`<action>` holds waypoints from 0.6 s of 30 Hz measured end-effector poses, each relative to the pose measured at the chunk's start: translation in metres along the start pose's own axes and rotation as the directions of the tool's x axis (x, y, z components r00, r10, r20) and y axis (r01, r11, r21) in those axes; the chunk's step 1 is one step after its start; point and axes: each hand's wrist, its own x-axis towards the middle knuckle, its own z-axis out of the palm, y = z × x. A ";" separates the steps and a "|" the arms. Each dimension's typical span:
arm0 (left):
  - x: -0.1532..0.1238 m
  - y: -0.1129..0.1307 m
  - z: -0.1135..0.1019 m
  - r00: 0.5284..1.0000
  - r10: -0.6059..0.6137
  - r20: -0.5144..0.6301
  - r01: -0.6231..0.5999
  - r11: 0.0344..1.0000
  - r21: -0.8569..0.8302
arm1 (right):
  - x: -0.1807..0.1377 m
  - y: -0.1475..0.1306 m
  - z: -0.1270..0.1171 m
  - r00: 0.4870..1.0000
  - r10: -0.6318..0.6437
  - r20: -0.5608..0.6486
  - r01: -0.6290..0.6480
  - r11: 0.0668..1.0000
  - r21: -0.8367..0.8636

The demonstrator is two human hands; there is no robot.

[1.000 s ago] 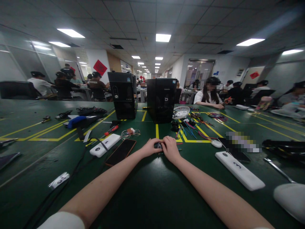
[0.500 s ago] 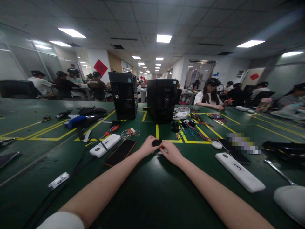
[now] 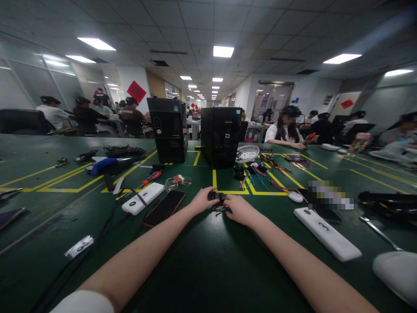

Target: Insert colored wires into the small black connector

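Note:
In the head view, a small black part [image 3: 217, 197] sits between the fingers of my left hand [image 3: 202, 200], which are closed round its left side. Its exact kind is too small to make out. My right hand [image 3: 240, 209] is just to the right, its fingers bent in close to the part's right end. Whatever its fingertips pinch is hidden. Short coloured wires [image 3: 220, 209] lie on the green table [image 3: 208, 269] just below the part, between the two hands.
Two black computer cases [image 3: 167, 134] stand ahead. On the left lie a phone [image 3: 167, 208], a white power bank [image 3: 143, 199], eyeglasses [image 3: 177, 182] and a screwdriver [image 3: 151, 177]. Rightward are loose wires [image 3: 260, 176], a white basket [image 3: 247, 154] and another power bank [image 3: 327, 234]. A person sits across.
My right hand has shifted slightly right and down, off the black part's right side. More of the part now shows in my left hand, which has barely moved.

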 end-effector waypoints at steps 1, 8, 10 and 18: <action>0.000 0.000 0.000 1.000 0.002 0.000 -0.002 1.000 -0.009 | 0.000 -0.001 0.002 1.000 -0.007 0.005 0.007 0.999 -0.039; 0.001 0.003 -0.001 1.000 -0.015 -0.015 0.012 0.990 -0.142 | -0.001 -0.017 0.013 0.998 0.012 0.062 -0.005 0.995 -0.103; 0.003 0.001 0.000 1.000 -0.023 -0.018 0.019 0.979 -0.201 | -0.002 -0.021 0.012 0.996 0.047 0.081 -0.039 0.994 -0.102; 0.006 -0.015 0.006 0.975 -0.068 -0.212 0.009 0.963 -0.269 | 0.006 -0.011 0.008 0.972 0.208 0.105 -0.211 0.977 0.015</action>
